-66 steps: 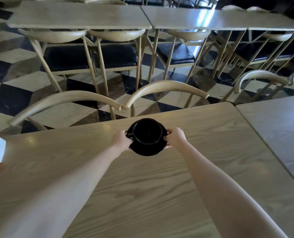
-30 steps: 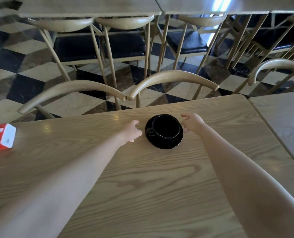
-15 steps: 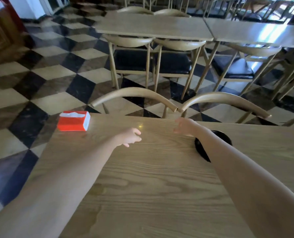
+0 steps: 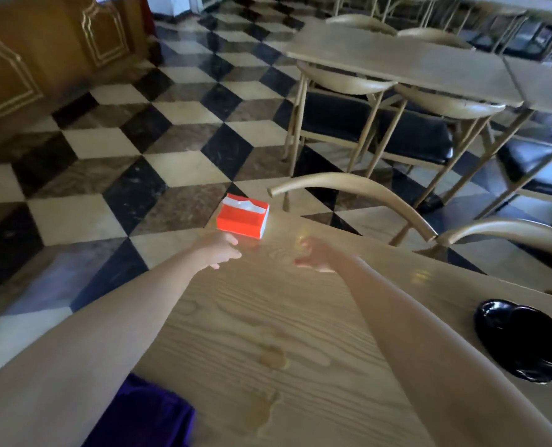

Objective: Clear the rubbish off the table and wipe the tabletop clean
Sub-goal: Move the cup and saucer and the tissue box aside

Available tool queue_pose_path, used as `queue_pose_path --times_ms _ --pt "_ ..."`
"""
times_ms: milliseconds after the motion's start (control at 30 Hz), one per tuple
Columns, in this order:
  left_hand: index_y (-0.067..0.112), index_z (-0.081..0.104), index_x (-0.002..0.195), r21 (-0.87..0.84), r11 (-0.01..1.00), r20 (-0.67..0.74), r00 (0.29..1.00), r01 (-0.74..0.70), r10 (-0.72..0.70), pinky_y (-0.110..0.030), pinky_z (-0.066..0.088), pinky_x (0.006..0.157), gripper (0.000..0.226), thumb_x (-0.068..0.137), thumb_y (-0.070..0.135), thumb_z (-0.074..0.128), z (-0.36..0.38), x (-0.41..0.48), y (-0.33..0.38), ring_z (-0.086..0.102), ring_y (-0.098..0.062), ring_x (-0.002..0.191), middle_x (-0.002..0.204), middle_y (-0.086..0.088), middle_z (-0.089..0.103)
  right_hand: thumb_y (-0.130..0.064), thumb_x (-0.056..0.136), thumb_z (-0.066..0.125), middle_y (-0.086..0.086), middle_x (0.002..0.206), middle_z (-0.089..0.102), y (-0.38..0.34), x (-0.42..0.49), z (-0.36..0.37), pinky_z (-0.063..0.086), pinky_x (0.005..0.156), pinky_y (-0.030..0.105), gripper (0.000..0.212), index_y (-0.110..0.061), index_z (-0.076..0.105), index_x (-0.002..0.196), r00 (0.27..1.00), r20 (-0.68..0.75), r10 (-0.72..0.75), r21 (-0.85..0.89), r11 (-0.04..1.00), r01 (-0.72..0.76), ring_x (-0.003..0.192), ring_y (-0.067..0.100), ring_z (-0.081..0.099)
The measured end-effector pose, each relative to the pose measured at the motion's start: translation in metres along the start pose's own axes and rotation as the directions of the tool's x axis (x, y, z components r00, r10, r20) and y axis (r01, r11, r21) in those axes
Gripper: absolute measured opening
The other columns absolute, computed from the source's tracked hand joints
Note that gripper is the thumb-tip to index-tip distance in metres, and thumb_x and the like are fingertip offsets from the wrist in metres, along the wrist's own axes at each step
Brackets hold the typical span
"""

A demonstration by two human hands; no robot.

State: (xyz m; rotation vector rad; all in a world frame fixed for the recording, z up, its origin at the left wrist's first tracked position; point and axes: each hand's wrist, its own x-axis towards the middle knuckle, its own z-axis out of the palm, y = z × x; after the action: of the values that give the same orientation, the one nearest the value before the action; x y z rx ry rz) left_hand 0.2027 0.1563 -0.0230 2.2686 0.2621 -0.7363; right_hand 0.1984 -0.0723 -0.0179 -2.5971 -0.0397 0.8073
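A red tissue box with white tissue at its slot sits at the far left corner of the wooden table. My left hand is stretched out just short of the box, fingers loosely curled, holding nothing. My right hand hovers over the tabletop a little to the right of it, also empty with fingers apart. A black cup on its saucer stands at the table's right side. Wet spill marks lie on the wood near me. A purple cloth lies at the near left edge.
Two curved wooden chair backs stand along the table's far side. Beyond them are more tables and black-seated chairs. A checkered tile floor spreads to the left, with a wooden counter at far left.
The view has swung left, away from the black cup and saucer I let go of. Both hands have moved left across the table towards the red tissue box; the purple cloth has come into view.
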Motion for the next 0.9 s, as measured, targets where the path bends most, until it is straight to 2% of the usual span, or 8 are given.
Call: queue_pose_path --times_ms 233,367,433,500,533,667,767,900 --pt "0.012 0.041 0.138 -0.039 0.999 -0.271 0.963 -0.007 -0.003 -0.034 0.049 0.090 0.056 0.087 0.023 0.061 -0.031 0.038 -0.032 0.060 -0.024 0.103 0.128 -0.012 0.057 -0.036 0.088 0.062 0.013 0.150 0.035 -0.049 0.052 0.023 0.035 0.109 0.040 0.074 -0.007 0.026 0.146 1.000 -0.023 0.008 0.055 0.998 -0.007 0.136 0.030 0.037" --pt "0.014 0.035 0.142 -0.094 0.991 -0.282 0.958 -0.091 0.061 -0.036 0.044 0.099 0.062 0.087 0.025 0.061 -0.036 0.063 -0.031 0.052 -0.026 0.123 0.139 -0.010 0.052 -0.033 0.086 0.064 0.013 0.143 0.043 -0.067 0.081 0.035 0.042 0.099 0.039 0.072 -0.011 0.029 0.145 0.995 -0.083 0.053 0.135 0.990 -0.041 0.127 0.030 0.046" --pt "0.017 0.038 0.141 -0.128 0.983 -0.273 0.958 -0.130 0.091 -0.038 0.044 0.102 0.059 0.088 0.027 0.060 -0.035 0.074 -0.029 0.051 -0.025 0.124 0.138 -0.008 0.053 -0.029 0.087 0.063 0.012 0.137 0.048 -0.072 0.093 0.040 0.051 0.084 0.036 0.067 -0.014 0.031 0.143 0.987 -0.130 0.092 0.212 0.975 -0.063 0.114 0.029 0.057" --pt "0.020 0.043 0.138 -0.181 0.969 -0.267 0.957 -0.166 0.114 -0.040 0.045 0.102 0.053 0.088 0.029 0.059 -0.034 0.084 -0.027 0.054 -0.024 0.122 0.133 -0.005 0.057 -0.025 0.089 0.059 0.010 0.128 0.054 -0.077 0.102 0.046 0.049 0.061 0.027 0.054 -0.013 0.037 0.137 0.973 -0.188 0.133 0.308 0.949 -0.070 0.090 0.024 0.064" --pt "0.023 0.045 0.136 -0.198 0.963 -0.263 0.956 -0.183 0.128 -0.041 0.046 0.100 0.050 0.088 0.031 0.058 -0.032 0.089 -0.028 0.056 -0.024 0.119 0.130 -0.004 0.059 -0.025 0.090 0.057 0.010 0.125 0.056 -0.079 0.105 0.049 0.050 0.060 0.028 0.049 -0.013 0.040 0.134 0.965 -0.213 0.151 0.349 0.935 -0.069 0.086 0.024 0.065" --pt "0.023 0.052 0.132 -0.208 0.962 -0.267 0.956 -0.179 0.120 -0.039 0.050 0.095 0.045 0.088 0.029 0.058 -0.024 0.097 -0.028 0.060 -0.025 0.109 0.120 -0.005 0.065 -0.020 0.089 0.056 0.010 0.116 0.064 -0.082 0.107 0.059 0.057 0.079 0.045 0.037 -0.013 0.050 0.125 0.937 -0.280 0.208 0.480 0.876 -0.051 0.089 0.031 0.068" --pt "0.015 0.057 0.127 -0.224 0.961 -0.314 0.945 -0.163 0.087 -0.038 0.049 0.094 0.041 0.087 0.021 0.060 -0.020 0.097 -0.023 0.061 -0.026 0.108 0.117 -0.008 0.066 -0.013 0.087 0.057 0.005 0.111 0.067 -0.081 0.105 0.057 0.052 0.065 0.026 0.034 -0.013 0.058 0.121 0.921 -0.328 0.210 0.505 0.863 -0.017 0.084 0.023 0.065" --pt "0.013 0.062 0.121 -0.233 0.957 -0.339 0.937 -0.170 0.084 -0.038 0.050 0.093 0.036 0.084 0.016 0.062 -0.019 0.093 -0.018 0.062 -0.025 0.105 0.113 -0.009 0.068 -0.012 0.087 0.059 0.008 0.107 0.070 -0.078 0.102 0.055 0.041 0.069 0.024 0.026 -0.010 0.063 0.112 0.915 -0.345 0.210 0.514 0.858 -0.003 0.089 0.022 0.063"
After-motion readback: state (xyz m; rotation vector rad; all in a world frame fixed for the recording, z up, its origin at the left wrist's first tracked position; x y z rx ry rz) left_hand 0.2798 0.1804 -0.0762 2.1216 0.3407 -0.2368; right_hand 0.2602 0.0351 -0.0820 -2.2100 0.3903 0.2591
